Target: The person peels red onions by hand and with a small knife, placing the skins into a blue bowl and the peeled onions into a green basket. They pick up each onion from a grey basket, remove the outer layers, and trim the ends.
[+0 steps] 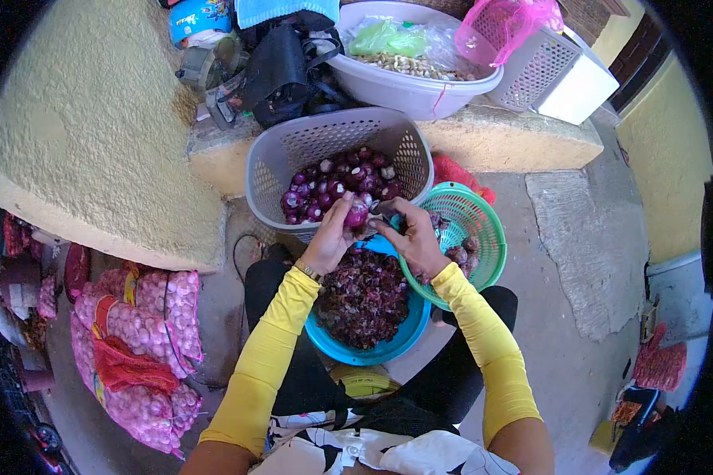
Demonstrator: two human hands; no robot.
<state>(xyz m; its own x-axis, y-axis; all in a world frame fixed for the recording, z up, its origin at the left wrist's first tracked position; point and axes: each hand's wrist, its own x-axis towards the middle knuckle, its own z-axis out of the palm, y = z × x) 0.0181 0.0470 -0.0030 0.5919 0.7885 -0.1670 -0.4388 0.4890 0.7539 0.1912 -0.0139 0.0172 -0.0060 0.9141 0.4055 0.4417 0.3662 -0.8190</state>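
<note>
My left hand [330, 241] is closed round a peeled red onion [356, 214], held over the near rim of the grey basket. My right hand [414, 237] meets it from the other side, its fingers curled on what looks like a small knife [387, 212], mostly hidden by the fingers. Beyond them, the grey basket [265, 146] holds many shiny peeled red onions [337, 186]. Below my hands, a blue basin [372, 355] is heaped with dark onion skins [362, 301]. Under my right wrist, a green basket [495, 261] contains several unpeeled onions [461, 255].
Pink net sacks [146, 317] full of bulbs lie at left, beside a wall [95, 119]. On the ledge [523, 146] stand a white tub [420, 95], a white crate [531, 67] and a black bag [277, 75]. A red net [455, 170] lies behind the green basket.
</note>
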